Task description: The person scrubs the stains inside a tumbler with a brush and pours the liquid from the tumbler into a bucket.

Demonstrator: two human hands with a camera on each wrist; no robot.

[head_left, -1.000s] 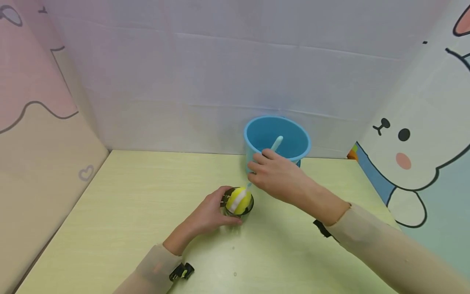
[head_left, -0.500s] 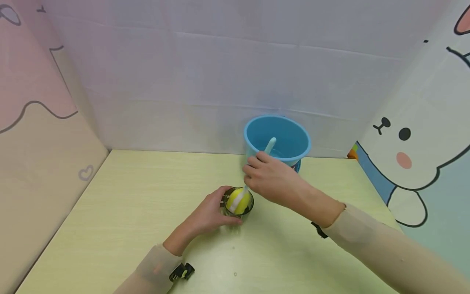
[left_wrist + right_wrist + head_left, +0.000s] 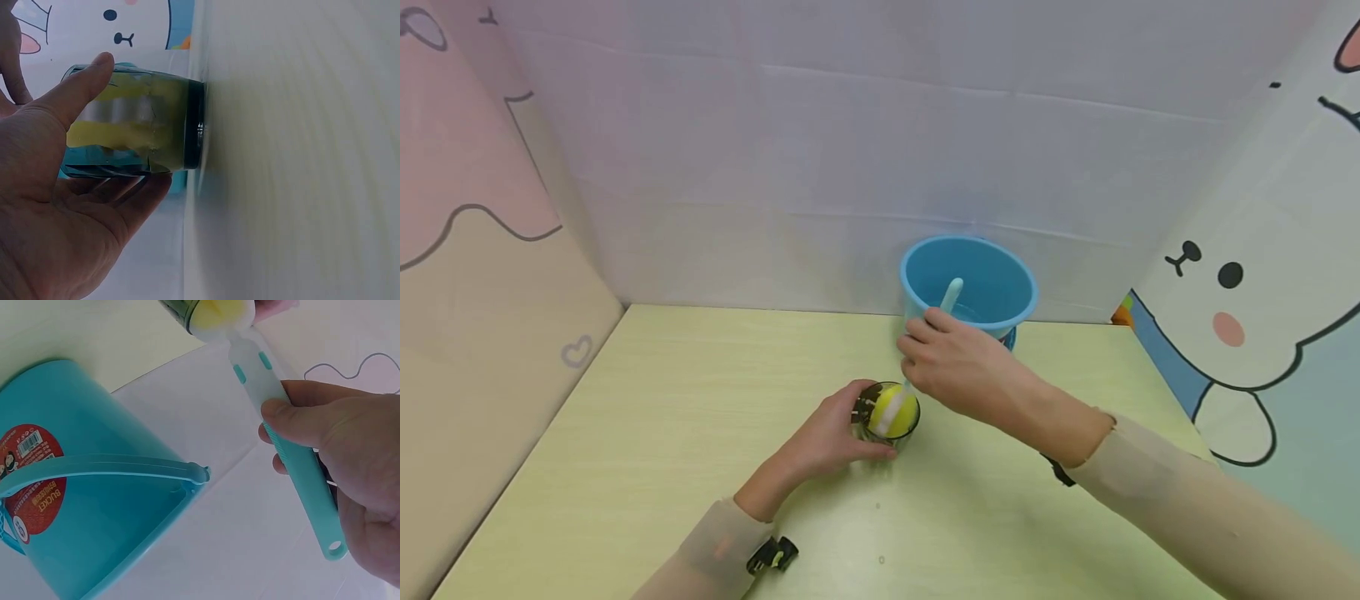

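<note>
My left hand (image 3: 831,437) grips a dark teal see-through glass (image 3: 195,125), thumb on one side and fingers on the other. The glass stands upright on the table, its base at the tabletop in the left wrist view. Inside it sits the yellow sponge head (image 3: 901,417) of a cup brush, crossed by a white stripe. My right hand (image 3: 962,358) pinches the brush's turquoise handle (image 3: 300,481) between thumb and fingers, above and to the right of the glass. The handle slants up and away from the glass, its holed end past the fingers.
Behind the glass, a blue bucket (image 3: 119,434) with a red label (image 3: 40,500) stands near the back wall; my right hand overlaps its front rim in the head view. A pale wooden table (image 3: 700,375) is bordered by a white back wall (image 3: 775,167) and cartoon-printed side panels.
My right hand has shifted slightly left and down with the brush, and the handle stands steeper. The sponge head has moved a little in the glass. My left hand has held its place.
</note>
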